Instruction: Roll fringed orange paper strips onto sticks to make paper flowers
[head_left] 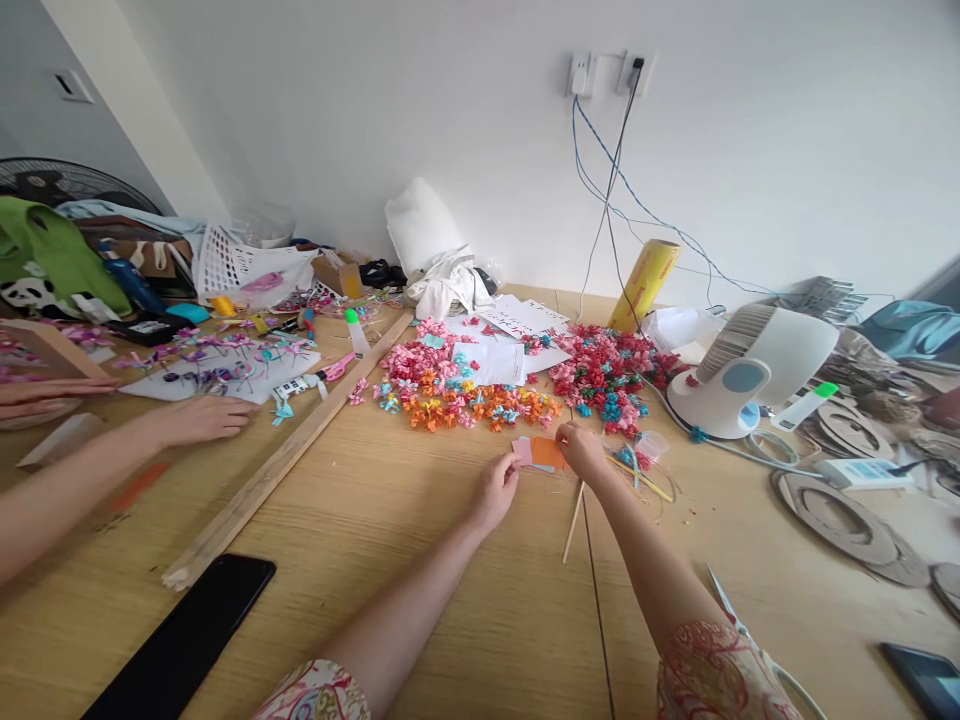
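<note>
My left hand (498, 492) pinches the left edge of a small pink paper piece (523, 453) just above the table. With its fingers closed, my right hand (582, 450) holds the right side of an orange paper piece (548, 452), which overlaps the pink one. A bit of light blue paper shows beneath them. Below my right hand lies a thin wooden stick (573, 522), and a yellowish stick (645, 478) lies to its right. Pink, orange and blue paper flowers (480, 403) are heaped just beyond both hands.
A wooden strip (300, 450) crosses the table to the left, near a black phone (187, 640). Scissors (739, 620) lie by my right forearm. A white fan (750, 370) stands at right. Another person's hands (199, 418) work at far left.
</note>
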